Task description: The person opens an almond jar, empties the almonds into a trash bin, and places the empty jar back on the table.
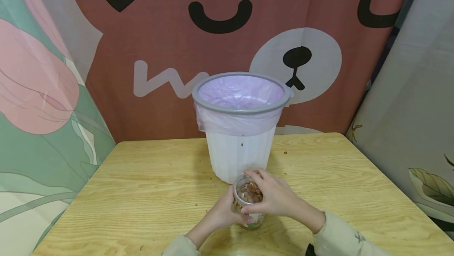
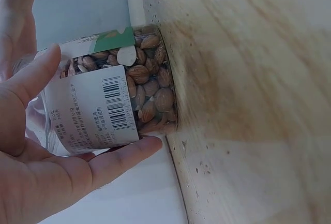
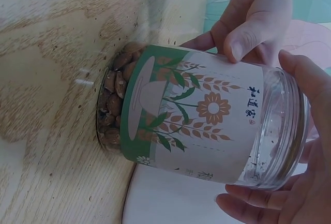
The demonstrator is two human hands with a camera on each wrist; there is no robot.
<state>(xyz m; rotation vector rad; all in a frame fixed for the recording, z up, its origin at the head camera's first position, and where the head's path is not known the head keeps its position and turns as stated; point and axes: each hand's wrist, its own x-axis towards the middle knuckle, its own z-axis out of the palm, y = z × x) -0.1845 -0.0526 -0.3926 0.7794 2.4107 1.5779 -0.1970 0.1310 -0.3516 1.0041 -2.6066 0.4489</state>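
A clear jar of almonds (image 1: 253, 219) stands on the wooden table just in front of the bin, between both hands. My left hand (image 1: 220, 212) grips its left side, with the thumb and a finger along the label in the left wrist view. From the right, my right hand (image 1: 274, 193) holds the jar's top, thumb and fingers spread around the rim (image 3: 289, 131). Almonds (image 2: 150, 94) show through the wall near the base. A white label with a green band (image 3: 196, 115) wraps the jar. Whether a clear lid covers the mouth, I cannot tell.
Behind the jar stands a white bin (image 1: 241, 153) with a grey rim and a pale purple liner (image 1: 244, 124). Small brown crumbs (image 1: 285, 152) are scattered over the wooden table (image 1: 149, 185). Printed curtains (image 1: 159, 114) hang behind and at both sides.
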